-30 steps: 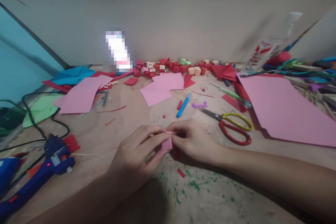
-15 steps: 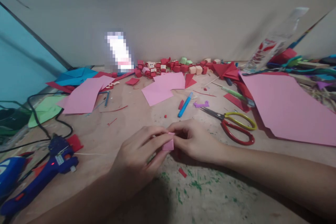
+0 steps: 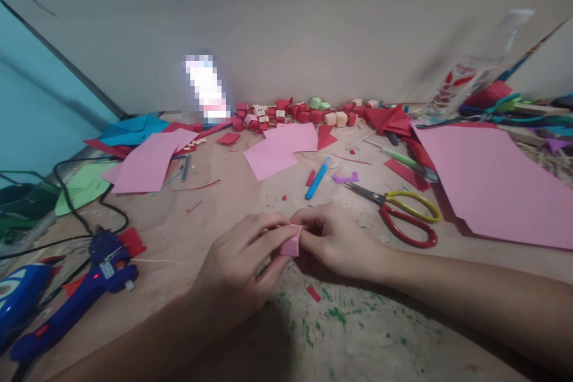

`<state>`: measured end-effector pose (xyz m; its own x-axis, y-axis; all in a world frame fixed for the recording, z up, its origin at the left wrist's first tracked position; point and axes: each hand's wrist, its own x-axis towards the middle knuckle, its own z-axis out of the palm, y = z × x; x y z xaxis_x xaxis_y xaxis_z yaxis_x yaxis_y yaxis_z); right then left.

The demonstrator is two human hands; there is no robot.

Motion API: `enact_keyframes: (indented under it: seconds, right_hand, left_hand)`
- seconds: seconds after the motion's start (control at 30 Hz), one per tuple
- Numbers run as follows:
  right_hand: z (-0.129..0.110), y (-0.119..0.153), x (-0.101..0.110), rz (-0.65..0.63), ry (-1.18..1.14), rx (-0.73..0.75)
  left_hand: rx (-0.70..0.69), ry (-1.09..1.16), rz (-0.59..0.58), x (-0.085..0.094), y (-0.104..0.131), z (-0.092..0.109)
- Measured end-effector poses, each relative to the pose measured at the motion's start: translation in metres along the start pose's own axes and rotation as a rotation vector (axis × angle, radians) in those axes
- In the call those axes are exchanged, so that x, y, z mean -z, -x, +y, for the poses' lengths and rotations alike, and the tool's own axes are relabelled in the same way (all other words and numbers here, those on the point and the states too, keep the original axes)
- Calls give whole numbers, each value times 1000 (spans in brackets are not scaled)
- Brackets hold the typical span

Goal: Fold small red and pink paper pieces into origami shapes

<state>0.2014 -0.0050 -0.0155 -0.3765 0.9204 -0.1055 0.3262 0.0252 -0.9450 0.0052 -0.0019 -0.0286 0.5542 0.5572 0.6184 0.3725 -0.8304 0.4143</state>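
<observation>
A small folded piece of pink paper, box-like in shape, is held just above the tabletop in the middle. My left hand pinches it from the left, fingers over its top and thumb below. From the right, my right hand grips its edge between thumb and fingers; its far side is hidden behind the fingertips. Scissors with one yellow and one red handle lie to the right of my right hand. Beyond the hands are a blue marker and a purple paper scrap.
A blue glue gun with a lit red light and a cord lies at left. Small paper cubes line the wall behind pink sheets. A blurred bright phone leans there. A plastic bottle and a large pink sheet are at right.
The whole scene has shifted slightly right in view. Both hands keep their hold on the pink paper, which appears very slightly turned; nothing else has visibly moved.
</observation>
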Motion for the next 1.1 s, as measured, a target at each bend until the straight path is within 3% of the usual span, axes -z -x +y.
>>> enact_keyframes:
  seconds: [0.3,0.53,1.1]
  right_hand:
    - [1,-2,-2,51,32,23]
    - [0,-2,-1,16,63,51]
    - [-1,-2,-1,-7,-67,-34]
  left_hand:
    - [36,14,3,0,-2,-2]
    - [33,21,10,0,-1,-1]
    - [23,-1,27,2,-2,-1]
